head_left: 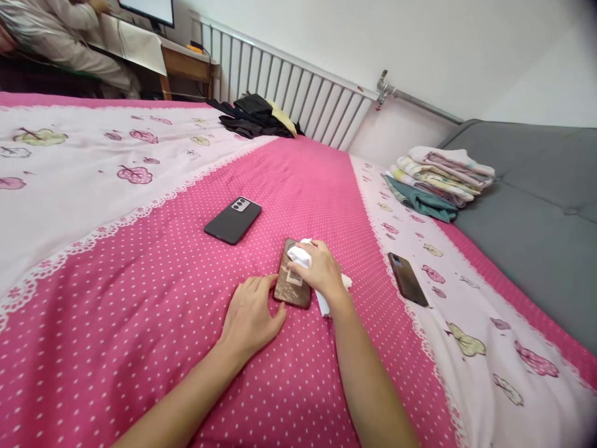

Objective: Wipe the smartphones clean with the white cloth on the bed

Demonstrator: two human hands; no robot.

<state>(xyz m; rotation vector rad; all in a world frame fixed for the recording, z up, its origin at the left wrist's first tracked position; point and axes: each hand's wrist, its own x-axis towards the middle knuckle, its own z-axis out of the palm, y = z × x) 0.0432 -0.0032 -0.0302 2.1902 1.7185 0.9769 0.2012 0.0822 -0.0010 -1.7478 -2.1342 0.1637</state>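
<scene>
Bare forearms come in from the near edge, ending in the left hand (252, 311) and the right hand (321, 267), which meet at a brown phone (291, 291) lying back up on the pink dotted bedspread (186, 348), near the middle of the scene. The right hand grasps a bunched white cloth (299, 256), its fingers curled over the wad at the far part of the phone's back, seemingly so that they bear on it through the fabric; more white fabric shows below the palm, just right of the phone. The left hand grips nothing: its fingers and thumb are spread around the phone's near left corner, probably to keep it from sliding on the soft bedding. Farther left lies a black phone (231, 223), camera side up, and well to the right a second brown phone (408, 283), both apart from the hands, perhaps to leave working room. Beyond, folded fabrics (443, 168) are stacked by the grey headboard (536, 180), and dark clothes (254, 115) lie heaped near the radiator (289, 71). At far left, a person (79, 46) sits by a desk (186, 64).
</scene>
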